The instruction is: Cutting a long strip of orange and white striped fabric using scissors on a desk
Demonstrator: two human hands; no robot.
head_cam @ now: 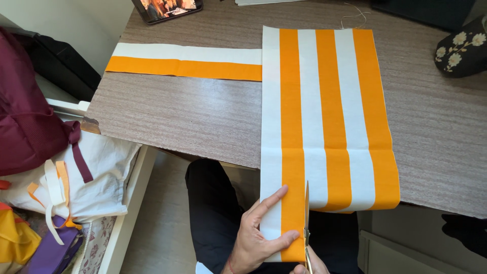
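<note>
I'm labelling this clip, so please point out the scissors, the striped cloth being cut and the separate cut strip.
Scissors (306, 213): head view, on the blade standing up along the cut.
Striped cloth (332, 111): head view, on a middle orange stripe.
Cut strip (185, 67): head view, on its orange half.

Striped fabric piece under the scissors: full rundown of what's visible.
The striped fabric is a long flat cloth with lengthwise orange and white stripes. It lies on the wood-grain table, its near end overhanging the edge. The left hand pinches the overhang; the scissors cut up an orange-white boundary, with the right hand barely visible.
</note>
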